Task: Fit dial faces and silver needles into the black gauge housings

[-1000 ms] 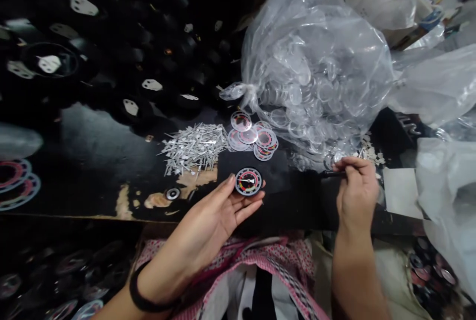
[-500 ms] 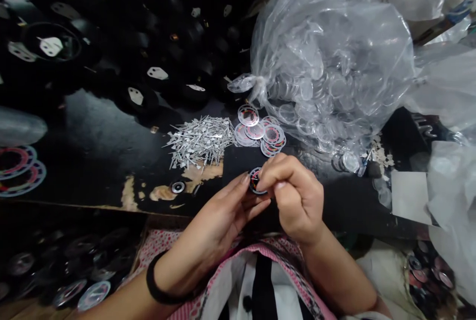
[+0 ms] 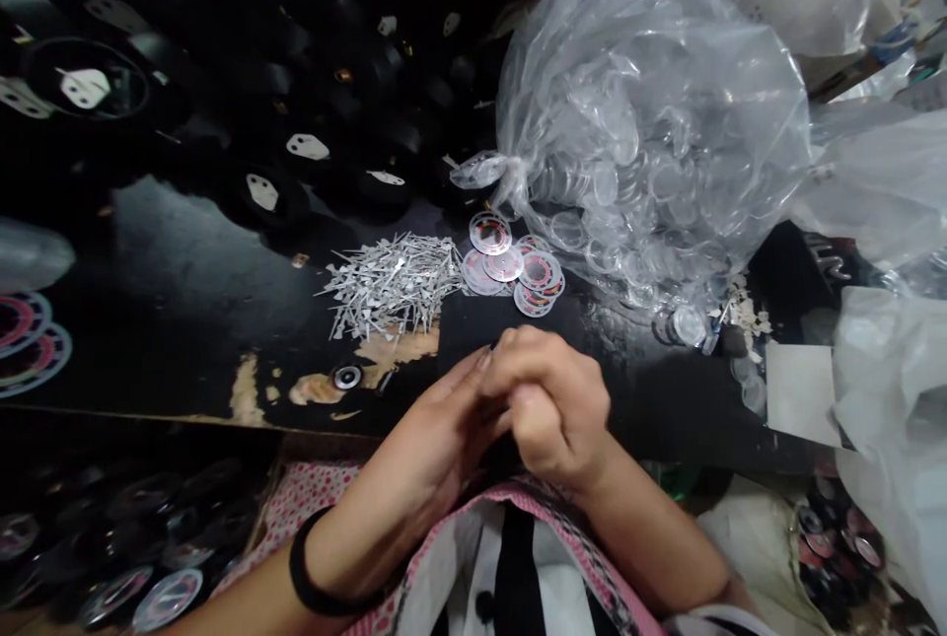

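1. The right hand [image 3: 554, 404] curls over the left hand [image 3: 436, 419], perhaps for steadiness; whatever the grip encloses is hidden, so I cannot tell whether either grasps anything.
2. Just beyond the grip, printed dials [image 3: 504, 263] overlap on the worktop [image 3: 184, 320], probably for easy reach.
3. Beyond its left, pale pointers [image 3: 392, 286] lie heaped, likewise handy.
4. Beyond its right, a knotted bag [image 3: 666, 54] seemingly keeps clear discs [image 3: 607, 184] together.

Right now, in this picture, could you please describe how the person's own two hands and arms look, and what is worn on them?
The left hand is bare, and a plain, rounded black band circles its wrist. The right hand is ungloved too, with no band on its wrist; a pale cloth edge, perhaps a sleeve, shows near the elbow.
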Tool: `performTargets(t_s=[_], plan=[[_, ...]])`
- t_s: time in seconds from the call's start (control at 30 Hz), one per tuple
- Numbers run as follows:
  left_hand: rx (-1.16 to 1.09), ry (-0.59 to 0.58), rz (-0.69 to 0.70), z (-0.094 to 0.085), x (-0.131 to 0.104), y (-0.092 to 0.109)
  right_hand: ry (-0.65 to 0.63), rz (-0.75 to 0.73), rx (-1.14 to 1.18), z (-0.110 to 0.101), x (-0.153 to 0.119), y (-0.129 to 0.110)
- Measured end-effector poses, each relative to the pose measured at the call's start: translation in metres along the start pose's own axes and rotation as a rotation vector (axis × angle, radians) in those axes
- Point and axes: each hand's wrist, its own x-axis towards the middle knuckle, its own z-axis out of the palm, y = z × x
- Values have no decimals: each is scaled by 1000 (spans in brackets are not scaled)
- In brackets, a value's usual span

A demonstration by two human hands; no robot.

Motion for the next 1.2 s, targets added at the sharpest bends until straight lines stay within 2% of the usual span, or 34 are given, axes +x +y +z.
performTargets(t_s=[0.07, 0.13, 0.23, 0.3, 0.4, 0.53, 0.6, 0.67, 0.73, 0.8, 0.9, 0.97, 1.03, 1.1, 1.2], plan=[[1, 7, 15, 1, 0, 0, 37, -93, 104, 7, 7, 3], [3, 1, 12, 1, 0, 0, 148, -145, 286, 5, 9, -2], [19, -37, -7, -1, 0, 2, 346, -226, 552, -8, 6, -23], [28, -56, -4, -3, 0, 3, 410, -265, 603, -16, 4, -36], [26, -50, 11, -2, 0, 1, 365, -224, 558, -14, 5, -35], [-12, 0, 38, 1, 0, -2, 179, -125, 327, 5, 8, -7], [-24, 31, 42, 1, 0, -2, 127, -79, 353, 5, 8, 1], [-17, 57, 19, 1, 0, 0, 218, -88, 482, -8, 6, 1], [2, 77, -19, 0, -1, 1, 446, -131, 509, -33, 1, 4], [17, 91, -46, -1, -2, 2, 683, -134, 370, -63, -7, 14], [25, 102, -41, -2, -3, 3, 834, 27, 146, -98, -24, 43], [60, 106, 9, -2, -3, 4, 843, 98, 72, -111, -35, 62], [116, 104, 109, -1, -4, 5, 828, 132, 43, -117, -44, 70], [164, 101, 204, 1, -7, 8, 819, 141, -80, -115, -48, 62], [230, 77, 258, 6, -11, 11, 743, 22, -517, -98, -43, 27]])
